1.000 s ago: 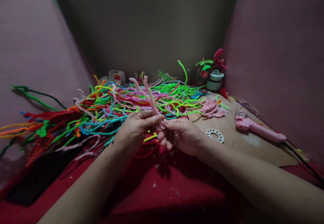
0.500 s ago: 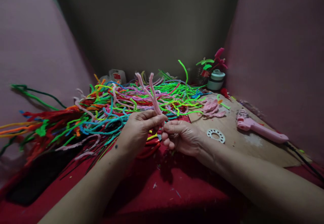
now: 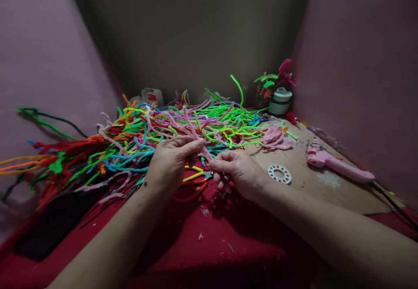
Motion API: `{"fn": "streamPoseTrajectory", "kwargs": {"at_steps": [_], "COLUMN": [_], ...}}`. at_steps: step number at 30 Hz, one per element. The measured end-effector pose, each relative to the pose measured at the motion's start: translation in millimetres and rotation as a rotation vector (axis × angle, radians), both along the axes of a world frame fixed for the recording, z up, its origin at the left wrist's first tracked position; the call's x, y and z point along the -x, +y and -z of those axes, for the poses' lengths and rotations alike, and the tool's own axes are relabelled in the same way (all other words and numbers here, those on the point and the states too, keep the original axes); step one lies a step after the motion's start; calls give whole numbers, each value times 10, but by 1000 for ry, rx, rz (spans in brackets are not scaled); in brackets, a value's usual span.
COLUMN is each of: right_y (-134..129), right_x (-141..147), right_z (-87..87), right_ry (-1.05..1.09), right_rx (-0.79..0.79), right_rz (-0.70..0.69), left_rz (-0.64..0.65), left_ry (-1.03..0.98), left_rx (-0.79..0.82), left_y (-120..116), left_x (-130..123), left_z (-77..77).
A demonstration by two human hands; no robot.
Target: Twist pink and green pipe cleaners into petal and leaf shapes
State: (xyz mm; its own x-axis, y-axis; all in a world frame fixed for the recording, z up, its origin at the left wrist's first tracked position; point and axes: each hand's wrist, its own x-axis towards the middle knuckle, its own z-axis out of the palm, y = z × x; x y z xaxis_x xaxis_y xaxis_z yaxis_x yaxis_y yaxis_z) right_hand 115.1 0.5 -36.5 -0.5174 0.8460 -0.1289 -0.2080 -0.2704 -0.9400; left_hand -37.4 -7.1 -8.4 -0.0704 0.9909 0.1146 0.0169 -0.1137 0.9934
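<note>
A pale pink pipe cleaner [image 3: 206, 153], apparently doubled, is held between my two hands above the front of the table. My left hand [image 3: 174, 156] pinches it partway along, and two fuzzy strands stick up beyond the fingers. My right hand [image 3: 237, 169] grips the lower end between thumb and fingertips. Just below and behind the fingers lie pliers with yellow and orange-red handles [image 3: 193, 176], partly hidden by my left hand. A large heap of many-coloured pipe cleaners [image 3: 215, 121] spreads behind both hands.
On the right a brown board [image 3: 294, 158] carries a pink glue gun [image 3: 339, 167] with a black cord, a white ring with holes [image 3: 279, 174] and a pink fuzzy flower [image 3: 273, 137]. A lidded jar [image 3: 280, 102] stands at the back. A dark flat object [image 3: 58, 223] lies left.
My left hand has slid up and left along the pink pipe cleaner, away from my right hand. The strands now lean further left and sit lower, and more of the pliers shows.
</note>
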Motion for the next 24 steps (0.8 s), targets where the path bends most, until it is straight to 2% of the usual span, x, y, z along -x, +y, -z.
{"fn": "streamPoseTrajectory", "kwargs": {"at_steps": [4,7,15,24], "right_y": [0,17,61,68], "right_x": [3,1,-1,20], "right_z": [-3,-5,59,59], "right_ry": [65,131,188,159], "right_rx": [-122,-160,-107,-68], "right_rz": [-2,2,-11,28], "left_rz": [-7,34,128,124], "left_ry": [-34,-52,31,62], "left_rx": [-3,39,27,2], "left_y": [5,-3,-11,-12], "left_x": [-1,-35,-35,-52], "left_z": [-11,13,76,77]}}
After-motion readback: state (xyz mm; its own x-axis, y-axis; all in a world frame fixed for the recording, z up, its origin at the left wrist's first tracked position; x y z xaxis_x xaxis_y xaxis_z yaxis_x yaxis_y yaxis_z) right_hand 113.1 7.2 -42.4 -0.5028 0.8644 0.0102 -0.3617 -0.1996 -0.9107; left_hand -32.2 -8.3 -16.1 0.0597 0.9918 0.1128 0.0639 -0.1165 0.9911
